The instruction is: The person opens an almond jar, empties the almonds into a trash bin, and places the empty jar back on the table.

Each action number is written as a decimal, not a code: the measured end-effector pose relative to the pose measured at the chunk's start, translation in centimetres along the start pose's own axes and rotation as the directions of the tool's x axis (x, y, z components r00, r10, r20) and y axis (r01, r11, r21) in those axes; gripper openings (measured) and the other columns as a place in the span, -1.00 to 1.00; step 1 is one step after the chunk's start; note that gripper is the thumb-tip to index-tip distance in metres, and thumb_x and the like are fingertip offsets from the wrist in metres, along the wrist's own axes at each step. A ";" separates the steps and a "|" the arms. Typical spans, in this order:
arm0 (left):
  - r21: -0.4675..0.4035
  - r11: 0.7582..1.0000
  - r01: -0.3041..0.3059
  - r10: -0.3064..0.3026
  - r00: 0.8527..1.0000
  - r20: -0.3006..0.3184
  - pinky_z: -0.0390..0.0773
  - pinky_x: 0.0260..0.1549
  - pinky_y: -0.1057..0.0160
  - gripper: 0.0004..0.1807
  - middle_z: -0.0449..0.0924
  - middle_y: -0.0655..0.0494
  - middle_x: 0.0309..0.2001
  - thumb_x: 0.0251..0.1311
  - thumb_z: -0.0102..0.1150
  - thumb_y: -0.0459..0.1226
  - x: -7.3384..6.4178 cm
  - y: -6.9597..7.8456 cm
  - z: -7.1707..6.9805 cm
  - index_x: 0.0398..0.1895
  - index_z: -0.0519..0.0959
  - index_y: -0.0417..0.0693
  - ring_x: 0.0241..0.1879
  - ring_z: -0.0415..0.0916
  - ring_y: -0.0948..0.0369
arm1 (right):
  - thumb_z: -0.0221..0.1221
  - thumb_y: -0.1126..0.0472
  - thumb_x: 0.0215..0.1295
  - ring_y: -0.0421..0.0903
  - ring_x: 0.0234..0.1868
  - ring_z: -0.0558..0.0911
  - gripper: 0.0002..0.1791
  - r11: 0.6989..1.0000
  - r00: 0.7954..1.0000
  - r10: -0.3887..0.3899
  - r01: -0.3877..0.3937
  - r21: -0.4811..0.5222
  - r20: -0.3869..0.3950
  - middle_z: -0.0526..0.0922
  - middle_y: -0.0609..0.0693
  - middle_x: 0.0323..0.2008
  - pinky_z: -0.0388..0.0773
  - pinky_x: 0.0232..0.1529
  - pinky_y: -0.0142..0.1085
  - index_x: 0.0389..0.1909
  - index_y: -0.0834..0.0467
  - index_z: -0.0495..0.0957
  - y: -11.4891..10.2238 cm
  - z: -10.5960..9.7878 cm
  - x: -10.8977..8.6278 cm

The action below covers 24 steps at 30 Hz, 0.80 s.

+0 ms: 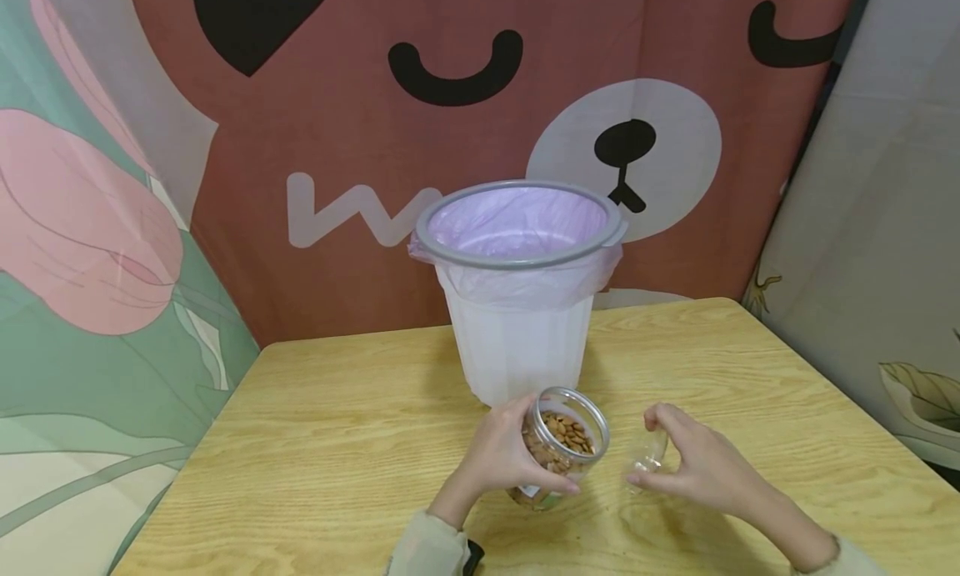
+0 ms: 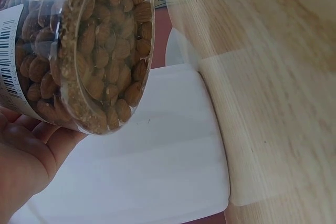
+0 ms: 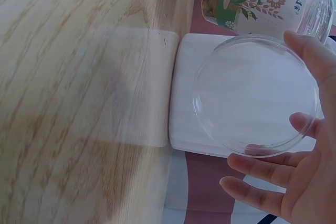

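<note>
A clear jar of almonds (image 1: 564, 436) is gripped by my left hand (image 1: 502, 451), its mouth uncovered and tilted toward me. Through its base, almonds (image 2: 110, 51) show in the left wrist view, beside a barcode label (image 2: 9, 51). My right hand (image 1: 708, 468), to the right of the jar, pinches a round clear lid (image 1: 651, 455) by its edge. In the right wrist view the transparent lid (image 3: 257, 95) sits between thumb and fingers, apart from the jar (image 3: 262, 1). A flowered label shows on the jar's side there.
Behind the hands a white bin (image 1: 517, 334) with a grey rim and a thin purple liner (image 1: 517, 217) stands on the wooden table (image 1: 337, 426). Printed curtains (image 1: 315, 126) hang behind and at both sides. A dark object (image 1: 473, 557) shows by the left sleeve.
</note>
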<state>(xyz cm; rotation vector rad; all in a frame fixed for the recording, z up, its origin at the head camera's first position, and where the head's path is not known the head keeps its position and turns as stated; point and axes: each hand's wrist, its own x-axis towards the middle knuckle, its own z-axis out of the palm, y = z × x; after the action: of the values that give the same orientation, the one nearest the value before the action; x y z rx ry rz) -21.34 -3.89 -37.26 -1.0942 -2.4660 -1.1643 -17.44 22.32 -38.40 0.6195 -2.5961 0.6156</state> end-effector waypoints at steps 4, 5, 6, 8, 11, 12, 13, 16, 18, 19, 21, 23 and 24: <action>0.007 1.000 0.010 -0.010 1.000 0.005 0.43 -0.25 0.44 -0.07 0.49 0.30 -0.21 -0.60 0.51 0.10 0.0 0.1 0.0 0.03 0.40 0.00 -0.23 0.42 0.42 | 0.36 -0.20 -0.26 -0.36 -0.61 0.26 -0.43 1.000 1.000 0.003 -0.003 0.007 0.006 0.35 -0.21 -0.42 0.23 -0.66 -0.44 -0.33 -0.01 0.31 0.0 -0.1 -0.1; 0.008 1.000 0.010 -0.010 1.000 0.006 0.43 -0.25 0.44 -0.07 0.49 0.30 -0.21 -0.60 0.51 0.10 0.0 0.1 0.0 0.03 0.40 -0.01 -0.23 0.42 0.42 | 0.36 -0.20 -0.26 -0.37 -0.61 0.23 -0.43 1.000 1.000 0.000 0.000 0.005 0.005 0.34 -0.22 -0.43 0.21 -0.67 -0.45 -0.34 0.00 0.31 0.0 -0.1 -0.2; 0.010 1.000 0.009 -0.009 1.000 0.007 0.43 -0.25 0.45 -0.06 0.49 0.30 -0.21 -0.60 0.51 0.10 0.0 0.1 0.0 0.03 0.40 -0.01 -0.23 0.42 0.42 | 0.36 -0.20 -0.27 -0.38 -0.63 0.20 -0.43 1.000 1.000 0.000 0.000 0.004 0.006 0.32 -0.23 -0.43 0.18 -0.68 -0.46 -0.35 0.00 0.31 0.0 -0.1 -0.2; 0.013 1.000 0.008 -0.008 1.000 0.007 0.43 -0.25 0.45 -0.06 0.49 0.30 -0.21 -0.60 0.51 0.10 0.0 0.1 0.0 0.03 0.40 -0.01 -0.23 0.42 0.42 | 0.36 -0.22 -0.28 -0.38 -0.63 0.18 -0.43 1.000 1.000 -0.005 0.005 -0.008 0.002 0.30 -0.26 -0.44 0.16 -0.70 -0.47 -0.37 -0.01 0.31 0.0 -0.1 -0.2; 0.009 1.000 0.007 -0.007 1.000 0.009 0.43 -0.25 0.45 -0.07 0.49 0.30 -0.21 -0.60 0.51 0.09 0.0 0.1 0.0 0.03 0.40 -0.01 -0.23 0.42 0.42 | 0.35 -0.25 -0.29 -0.36 -0.59 0.22 -0.46 1.000 1.000 -0.016 0.016 -0.026 -0.002 0.35 -0.24 -0.40 0.16 -0.70 -0.48 -0.43 -0.04 0.30 0.1 -0.1 -0.1; 0.008 1.000 0.007 -0.007 1.000 0.009 0.43 -0.26 0.45 -0.07 0.49 0.30 -0.21 -0.59 0.51 0.09 0.0 0.1 0.0 0.02 0.40 -0.02 -0.23 0.42 0.42 | 0.34 -0.26 -0.29 -0.35 -0.57 0.24 -0.46 0.999 1.000 -0.020 0.020 -0.033 -0.002 0.38 -0.22 -0.37 0.15 -0.70 -0.48 -0.46 -0.05 0.29 0.2 -0.1 -0.1; 0.007 1.000 0.008 -0.008 1.000 0.010 0.43 -0.26 0.45 -0.07 0.49 0.30 -0.21 -0.59 0.51 0.09 0.0 0.1 0.0 0.02 0.40 -0.02 -0.23 0.42 0.42 | 0.34 -0.26 -0.29 -0.32 -0.54 0.29 -0.47 0.999 1.000 -0.030 0.030 -0.040 -0.003 0.42 -0.19 -0.33 0.15 -0.70 -0.48 -0.49 -0.05 0.28 0.2 -0.1 -0.1; 0.010 1.000 0.007 -0.007 1.000 0.010 0.44 -0.26 0.45 -0.07 0.49 0.30 -0.21 -0.59 0.51 0.09 0.0 0.1 0.0 0.02 0.40 -0.03 -0.24 0.42 0.42 | 0.33 -0.27 -0.29 -0.21 -0.40 0.42 -0.47 0.996 0.998 -0.063 0.062 -0.063 -0.012 0.50 -0.07 -0.24 0.20 -0.65 -0.45 -0.56 -0.05 0.25 0.4 0.0 -0.1; 0.015 1.000 0.005 -0.006 1.000 0.009 0.44 -0.27 0.45 -0.07 0.49 0.31 -0.21 -0.59 0.51 0.10 0.0 0.1 0.0 0.02 0.41 -0.05 -0.24 0.42 0.42 | 0.33 -0.27 -0.30 -0.10 -0.31 0.47 -0.46 0.994 0.996 -0.083 0.081 -0.079 -0.023 0.52 -0.01 -0.21 0.24 -0.59 -0.42 -0.60 -0.05 0.23 0.5 0.0 -0.1; 0.017 1.000 0.005 -0.006 1.000 0.009 0.44 -0.28 0.45 -0.06 0.49 0.31 -0.21 -0.59 0.51 0.10 0.0 0.0 0.0 0.02 0.41 -0.05 -0.24 0.42 0.42 | 0.33 -0.27 -0.30 -0.06 -0.27 0.49 -0.46 0.992 0.995 -0.090 0.088 -0.086 -0.029 0.52 0.00 -0.22 0.26 -0.57 -0.40 -0.61 -0.05 0.24 0.5 0.1 -0.1; 0.020 1.000 0.004 -0.004 1.000 0.008 0.44 -0.28 0.45 -0.06 0.48 0.31 -0.21 -0.60 0.51 0.10 0.0 0.0 0.0 0.03 0.41 -0.03 -0.24 0.42 0.42 | 0.33 -0.28 -0.31 -0.03 -0.25 0.50 -0.47 0.991 0.995 -0.097 0.093 -0.096 -0.035 0.53 0.01 -0.22 0.30 -0.54 -0.37 -0.63 -0.05 0.25 0.6 0.1 -0.1; 0.020 1.000 0.002 -0.002 1.000 0.009 0.43 -0.27 0.45 -0.06 0.49 0.31 -0.21 -0.60 0.51 0.11 0.0 0.0 0.0 0.03 0.40 0.00 -0.24 0.42 0.43 | 0.33 -0.28 -0.31 -0.03 -0.24 0.49 -0.49 0.992 0.995 -0.090 0.086 -0.097 -0.032 0.53 0.03 -0.22 0.32 -0.54 -0.36 -0.63 -0.04 0.29 0.5 0.1 -0.1; 0.019 1.000 0.001 -0.001 1.000 0.009 0.43 -0.27 0.45 -0.07 0.49 0.30 -0.20 -0.60 0.51 0.11 0.0 0.0 0.0 0.03 0.40 0.01 -0.23 0.42 0.43 | 0.34 -0.27 -0.31 -0.03 -0.24 0.49 -0.50 0.992 0.996 -0.083 0.080 -0.094 -0.027 0.52 0.04 -0.22 0.33 -0.53 -0.37 -0.61 -0.02 0.34 0.6 0.1 -0.1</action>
<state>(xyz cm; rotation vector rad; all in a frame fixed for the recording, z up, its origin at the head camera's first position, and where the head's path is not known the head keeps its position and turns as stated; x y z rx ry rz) -21.33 -3.87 -37.24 -1.0951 -2.4798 -1.1363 -17.69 22.75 -38.68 0.6765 -2.5410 0.4719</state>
